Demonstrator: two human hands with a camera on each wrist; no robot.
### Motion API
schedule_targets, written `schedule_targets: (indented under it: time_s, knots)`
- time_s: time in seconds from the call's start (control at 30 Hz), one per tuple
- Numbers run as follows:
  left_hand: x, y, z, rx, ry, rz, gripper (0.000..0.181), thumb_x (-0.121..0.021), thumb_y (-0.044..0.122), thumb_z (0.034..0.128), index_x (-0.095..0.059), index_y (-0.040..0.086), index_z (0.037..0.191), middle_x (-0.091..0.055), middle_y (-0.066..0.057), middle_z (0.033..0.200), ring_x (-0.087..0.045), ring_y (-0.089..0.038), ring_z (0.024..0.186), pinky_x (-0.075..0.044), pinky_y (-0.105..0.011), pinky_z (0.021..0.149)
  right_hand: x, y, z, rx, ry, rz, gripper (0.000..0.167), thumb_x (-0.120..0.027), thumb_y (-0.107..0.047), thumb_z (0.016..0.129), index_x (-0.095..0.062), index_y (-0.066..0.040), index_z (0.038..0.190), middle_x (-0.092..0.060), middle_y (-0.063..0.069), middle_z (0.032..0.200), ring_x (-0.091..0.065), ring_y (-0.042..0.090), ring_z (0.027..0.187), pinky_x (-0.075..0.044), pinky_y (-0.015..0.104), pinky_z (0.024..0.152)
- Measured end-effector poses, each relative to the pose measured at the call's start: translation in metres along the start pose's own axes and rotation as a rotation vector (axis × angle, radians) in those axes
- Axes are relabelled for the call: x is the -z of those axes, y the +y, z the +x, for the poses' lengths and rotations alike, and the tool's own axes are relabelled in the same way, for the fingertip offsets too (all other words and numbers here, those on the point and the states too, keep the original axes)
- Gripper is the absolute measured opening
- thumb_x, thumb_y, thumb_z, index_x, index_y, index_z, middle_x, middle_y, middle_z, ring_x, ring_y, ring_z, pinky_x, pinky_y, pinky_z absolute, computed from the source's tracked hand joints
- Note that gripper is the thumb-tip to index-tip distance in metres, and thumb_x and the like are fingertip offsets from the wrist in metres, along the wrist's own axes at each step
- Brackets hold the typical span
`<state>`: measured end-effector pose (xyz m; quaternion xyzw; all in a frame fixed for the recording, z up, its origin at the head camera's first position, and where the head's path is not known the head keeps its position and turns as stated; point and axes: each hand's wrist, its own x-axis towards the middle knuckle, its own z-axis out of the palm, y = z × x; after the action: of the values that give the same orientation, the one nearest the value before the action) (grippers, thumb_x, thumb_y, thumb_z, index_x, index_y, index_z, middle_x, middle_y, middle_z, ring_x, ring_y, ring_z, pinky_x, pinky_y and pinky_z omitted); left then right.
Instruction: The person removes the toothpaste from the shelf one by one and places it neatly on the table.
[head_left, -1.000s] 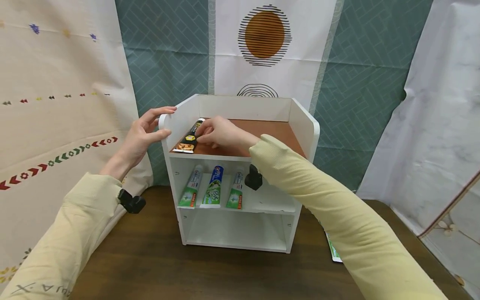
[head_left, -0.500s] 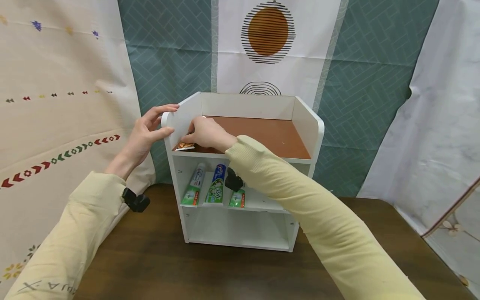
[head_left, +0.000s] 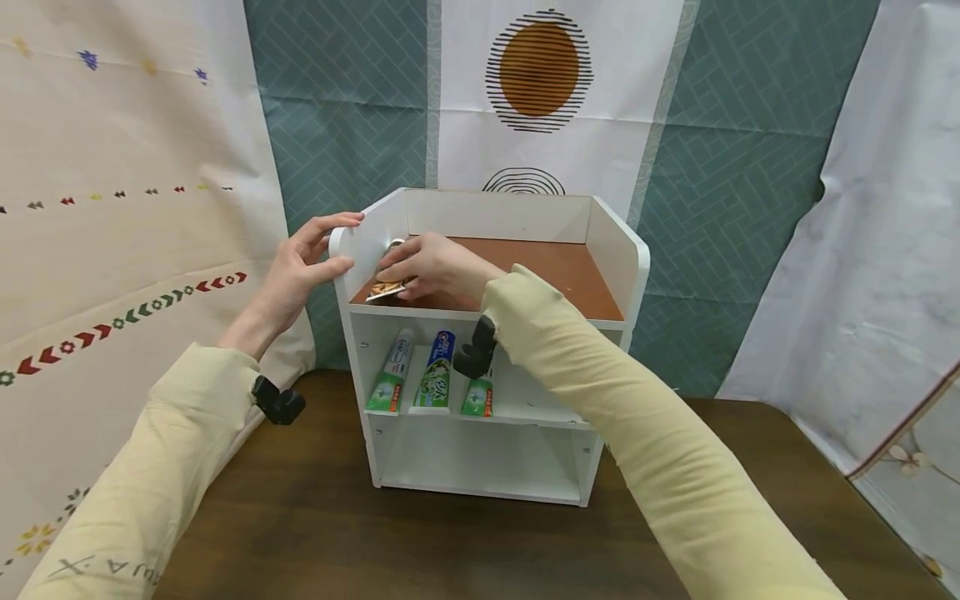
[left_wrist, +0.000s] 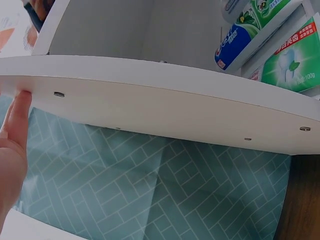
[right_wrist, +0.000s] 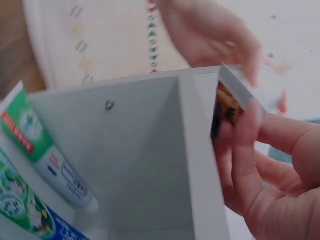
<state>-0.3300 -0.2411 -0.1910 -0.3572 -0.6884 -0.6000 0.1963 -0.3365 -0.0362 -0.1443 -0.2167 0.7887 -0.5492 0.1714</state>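
On the left of the brown top of a small white shelf unit (head_left: 498,218) lies a black toothpaste tube (head_left: 386,289) with a food picture near its flat end. My right hand (head_left: 442,268) holds this tube, its fingers and thumb around it and covering most of its middle; the right wrist view shows the flat end (right_wrist: 231,100) between the fingers. With thumb at the front edge and fingers over the top, my left hand (head_left: 288,271) grips the unit's left side panel (head_left: 375,227).
The middle shelf bears a green-and-white toothpaste tube (head_left: 390,383), a blue-and-green one (head_left: 435,379) and another green one (head_left: 477,397), partly behind the right wrist's black camera (head_left: 475,350). The unit stands on a dark wooden table (head_left: 420,542), with patterned cloths hanging around.
My right hand moved left over the black tube, then back slightly right; the tube's flat end has shifted slightly and tilted. The left hand keeps its place on the panel.
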Motion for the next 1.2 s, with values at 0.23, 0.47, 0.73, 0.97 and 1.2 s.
schedule_targets:
  time_s: [0.23, 0.47, 0.73, 0.97, 1.2]
  knots:
    - [0.000, -0.001, 0.000, -0.012, 0.003, 0.013, 0.040, -0.058, -0.002, 0.0840, -0.055, 0.011, 0.122, -0.042, -0.007, 0.133, -0.033, -0.026, 0.122, -0.037, -0.034, 0.082, 0.020, 0.009, -0.011, -0.069, -0.103, 0.230, 0.036, -0.059, 0.001, 0.085, -0.055, 0.002, 0.121, -0.058, 0.017, 0.104, -0.059, 0.023, 0.080, -0.047, 0.035, 0.075]
    - [-0.001, -0.003, -0.001, -0.003, -0.001, 0.021, 0.041, -0.058, -0.002, 0.0840, -0.055, 0.011, 0.123, -0.041, -0.006, 0.134, -0.034, -0.026, 0.119, -0.037, -0.033, 0.081, 0.039, 0.017, -0.023, -0.035, -0.115, 0.211, 0.040, -0.057, 0.001, 0.086, -0.053, -0.003, 0.126, -0.052, 0.016, 0.111, -0.055, 0.022, 0.082, -0.047, 0.034, 0.076]
    - [0.000, -0.001, 0.000, -0.022, -0.006, -0.019, 0.041, -0.058, -0.004, 0.0838, -0.055, 0.010, 0.123, -0.040, -0.007, 0.134, -0.035, -0.027, 0.116, -0.039, -0.031, 0.079, 0.062, 0.008, -0.048, 0.010, -0.083, 0.229, 0.045, -0.052, 0.009, 0.086, -0.050, -0.004, 0.129, -0.049, 0.019, 0.119, -0.056, 0.024, 0.088, -0.046, 0.034, 0.078]
    - [0.000, -0.001, 0.000, -0.020, -0.014, -0.051, 0.042, -0.057, -0.005, 0.0839, -0.055, 0.010, 0.123, -0.039, -0.008, 0.135, -0.034, -0.027, 0.117, -0.038, -0.031, 0.080, 0.082, -0.001, -0.072, 0.023, 0.008, 0.223, 0.046, -0.055, 0.011, 0.083, -0.052, -0.004, 0.127, -0.049, 0.017, 0.120, -0.055, 0.028, 0.095, -0.045, 0.036, 0.080]
    - [0.000, -0.001, 0.000, -0.019, -0.014, -0.050, 0.041, -0.057, -0.005, 0.0838, -0.055, 0.010, 0.122, -0.040, -0.008, 0.134, -0.034, -0.027, 0.118, -0.038, -0.030, 0.080, 0.100, -0.009, -0.096, 0.036, 0.069, 0.161, 0.048, -0.056, 0.009, 0.084, -0.049, -0.004, 0.129, -0.046, 0.017, 0.123, -0.053, 0.028, 0.096, -0.047, 0.033, 0.075]
